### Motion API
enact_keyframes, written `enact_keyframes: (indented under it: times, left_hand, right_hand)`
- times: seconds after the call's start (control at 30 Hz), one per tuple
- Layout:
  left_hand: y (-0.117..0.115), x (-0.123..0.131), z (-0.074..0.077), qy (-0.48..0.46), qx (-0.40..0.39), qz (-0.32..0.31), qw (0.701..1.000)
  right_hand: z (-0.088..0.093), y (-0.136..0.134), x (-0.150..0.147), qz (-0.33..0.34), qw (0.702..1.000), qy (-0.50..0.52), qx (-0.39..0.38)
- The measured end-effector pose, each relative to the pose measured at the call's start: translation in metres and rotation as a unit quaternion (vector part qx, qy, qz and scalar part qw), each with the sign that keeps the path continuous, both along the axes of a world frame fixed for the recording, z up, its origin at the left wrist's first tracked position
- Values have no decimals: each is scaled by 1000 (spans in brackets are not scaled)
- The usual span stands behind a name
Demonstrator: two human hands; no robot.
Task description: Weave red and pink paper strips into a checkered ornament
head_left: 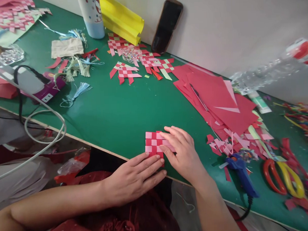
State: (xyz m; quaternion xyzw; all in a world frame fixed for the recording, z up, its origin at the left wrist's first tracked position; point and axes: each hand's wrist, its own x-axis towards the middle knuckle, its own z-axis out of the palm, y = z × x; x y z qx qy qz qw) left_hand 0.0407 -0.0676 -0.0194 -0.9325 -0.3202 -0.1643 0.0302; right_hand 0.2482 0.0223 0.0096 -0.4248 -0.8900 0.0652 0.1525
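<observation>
A woven square (pixel 153 144) of red and pink paper strips lies flat on the green table (pixel 113 110), close to its near edge and directly ahead of both hands. The left hand (pixel 135 177) comes in from the lower left, flat with fingers straight and together, its fingertips resting on the square's near edge. The right hand (pixel 182 153) comes in from the right and is the nearer: it covers the square's right side, fingers loosely curved and thumb lying across the weave. Whether it pinches a strip beneath cannot be told. The square has no clear long axis. A glue gun (pixel 239 168) and scissors (pixel 283 176) lie to the right, apart.
</observation>
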Motion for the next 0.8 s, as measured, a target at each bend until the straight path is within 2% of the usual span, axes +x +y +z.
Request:
enact_keyframes:
  times: [0.43, 0.67, 0.8]
  left_hand:
    - [1, -1, 5, -28, -43, -17, 999]
    - [-1, -4, 7, -39, -35, -20, 998]
    - [-1, -9, 12, -32, -41, 12, 999]
  right_hand:
    - [-4, 0, 9, -7, 1000, 27, -11]
    - [-6, -1, 10, -3, 999, 49, 9]
    - [-5, -6, 11, -5, 996, 70, 52]
